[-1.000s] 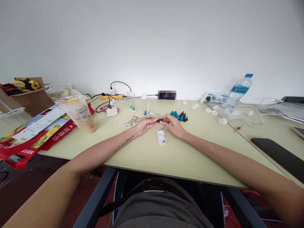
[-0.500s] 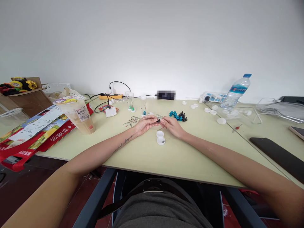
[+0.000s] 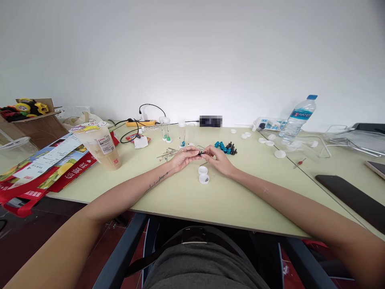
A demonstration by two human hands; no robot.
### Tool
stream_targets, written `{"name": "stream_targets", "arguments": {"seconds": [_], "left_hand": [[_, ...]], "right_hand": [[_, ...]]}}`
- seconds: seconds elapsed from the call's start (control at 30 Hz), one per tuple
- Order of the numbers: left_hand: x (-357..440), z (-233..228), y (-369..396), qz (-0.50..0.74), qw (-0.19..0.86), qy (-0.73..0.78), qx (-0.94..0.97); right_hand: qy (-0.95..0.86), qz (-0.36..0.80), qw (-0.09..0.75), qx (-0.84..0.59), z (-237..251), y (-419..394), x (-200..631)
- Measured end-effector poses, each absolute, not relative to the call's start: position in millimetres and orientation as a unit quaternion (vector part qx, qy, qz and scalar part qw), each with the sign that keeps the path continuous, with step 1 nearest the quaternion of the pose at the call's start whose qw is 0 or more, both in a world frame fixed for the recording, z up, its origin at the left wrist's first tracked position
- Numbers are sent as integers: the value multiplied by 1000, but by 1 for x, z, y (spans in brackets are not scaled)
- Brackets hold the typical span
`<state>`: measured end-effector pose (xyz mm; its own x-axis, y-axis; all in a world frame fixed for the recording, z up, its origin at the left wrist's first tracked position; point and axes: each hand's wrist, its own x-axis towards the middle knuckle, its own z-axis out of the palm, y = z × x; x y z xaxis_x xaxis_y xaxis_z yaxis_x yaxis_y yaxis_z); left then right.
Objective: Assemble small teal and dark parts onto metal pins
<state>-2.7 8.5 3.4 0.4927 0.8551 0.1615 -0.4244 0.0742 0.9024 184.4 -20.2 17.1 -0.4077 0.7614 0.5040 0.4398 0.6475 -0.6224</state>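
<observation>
My left hand [image 3: 184, 158] pinches a small black knob [image 3: 199, 153] between its fingertips, above the table. My right hand [image 3: 219, 159] meets it from the other side, thumb and forefinger closed at the knob's right end. Below the right thumb shows a thin bent metal rod [image 3: 203, 163]; whether the hand holds it I cannot tell. Closer to me are two white round caps, an upper cap [image 3: 202, 170] and a lower cap [image 3: 204, 180] with tiny dark pieces inside. Thin metal rods [image 3: 167, 153] lie left of my hands. Behind the right hand is a pile of blue knobs [image 3: 221, 145] and black knobs [image 3: 231, 149].
Clear tubes [image 3: 165, 127] with green-ended rods and another tube [image 3: 182, 132] stand behind my hands. A drink cup [image 3: 105, 148] and red bag [image 3: 69, 172] are left. Right are loose white caps [image 3: 280, 154], a water bottle [image 3: 299, 116] and a black phone-like slab [image 3: 350, 196].
My right fingers have shifted slightly at the black knob, with the thumb now straighter. The left hand stays nearly still. The view has moved very slightly.
</observation>
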Motion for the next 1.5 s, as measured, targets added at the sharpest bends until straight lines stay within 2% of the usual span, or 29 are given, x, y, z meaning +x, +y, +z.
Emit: {"name": "stream_targets", "arguments": {"seconds": [0.7,1.17,1.5], "left_hand": [[-4,2,9,447,708,233,495],[-5,4,11,435,722,240,481],[-5,4,8,438,722,229,484]], "right_hand": [[-822,218,378,-366,15,-19,184],[-806,177,432,-364,17,-21,185],[-803,187,423,-376,19,-23,185]]}}
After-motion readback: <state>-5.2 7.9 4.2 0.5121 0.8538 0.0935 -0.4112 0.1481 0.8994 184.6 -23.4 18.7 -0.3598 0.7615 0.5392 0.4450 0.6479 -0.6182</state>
